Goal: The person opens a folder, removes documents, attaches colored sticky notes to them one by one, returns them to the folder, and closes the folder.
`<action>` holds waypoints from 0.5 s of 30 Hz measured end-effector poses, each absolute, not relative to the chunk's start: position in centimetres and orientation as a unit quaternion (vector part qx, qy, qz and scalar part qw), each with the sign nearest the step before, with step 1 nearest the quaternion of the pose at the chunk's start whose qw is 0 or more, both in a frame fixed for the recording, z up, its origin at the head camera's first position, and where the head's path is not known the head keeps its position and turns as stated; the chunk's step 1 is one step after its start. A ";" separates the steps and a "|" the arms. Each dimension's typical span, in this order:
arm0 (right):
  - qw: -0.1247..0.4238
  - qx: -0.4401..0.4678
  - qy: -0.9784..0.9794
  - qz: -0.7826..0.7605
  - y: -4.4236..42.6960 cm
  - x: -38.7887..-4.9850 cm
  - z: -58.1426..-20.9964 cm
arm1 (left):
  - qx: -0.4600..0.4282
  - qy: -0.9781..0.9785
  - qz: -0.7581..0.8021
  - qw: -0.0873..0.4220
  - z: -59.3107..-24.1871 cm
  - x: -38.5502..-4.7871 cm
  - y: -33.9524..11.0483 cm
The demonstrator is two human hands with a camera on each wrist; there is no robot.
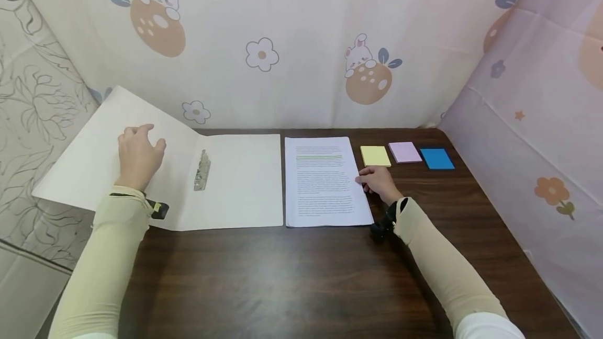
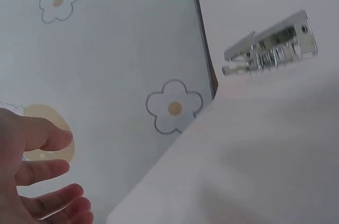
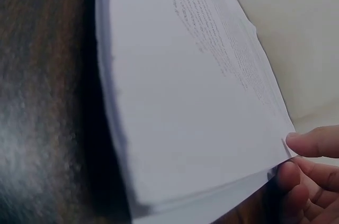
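Note:
A white folder (image 1: 245,182) lies spread open, its left cover (image 1: 101,166) tilted up at the far left. The metal clip (image 1: 202,170) sits near the fold; its springs show in the left wrist view. Over the left cover is my left hand (image 1: 138,156), fingers loosely bent and thumb apart, holding nothing. To the right of the folder lies a stack of printed paper (image 1: 325,187) with one line highlighted yellow-green. My right hand (image 1: 379,181) pinches the stack's right edge, thumb (image 3: 312,142) on top and fingers (image 3: 296,181) beneath.
Three sticky note pads, yellow (image 1: 375,156), lilac (image 1: 405,152) and blue (image 1: 437,158), lie in a row behind my right hand. The dark wooden table (image 1: 264,281) extends in front. Patterned curtains (image 1: 301,25) hang at the back and both sides.

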State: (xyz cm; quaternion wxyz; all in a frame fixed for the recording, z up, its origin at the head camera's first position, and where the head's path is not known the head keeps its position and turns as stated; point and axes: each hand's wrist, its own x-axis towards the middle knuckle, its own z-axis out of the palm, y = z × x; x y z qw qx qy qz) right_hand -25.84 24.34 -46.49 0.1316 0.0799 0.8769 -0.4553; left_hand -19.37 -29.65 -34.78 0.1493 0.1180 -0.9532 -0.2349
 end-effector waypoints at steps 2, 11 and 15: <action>0.128 0.079 0.882 -0.447 24.3 -25.9 -46.5 | 0.119 -0.952 -0.242 0.144 -35.0 -19.4 -28.9; 0.119 0.070 0.892 -0.431 24.4 -25.8 -46.8 | 0.106 -0.952 -0.259 0.125 -36.9 -19.6 -25.9; 0.118 0.069 0.894 -0.427 24.3 -25.7 -46.9 | 0.098 -0.952 -0.264 0.123 -37.7 -19.7 -24.9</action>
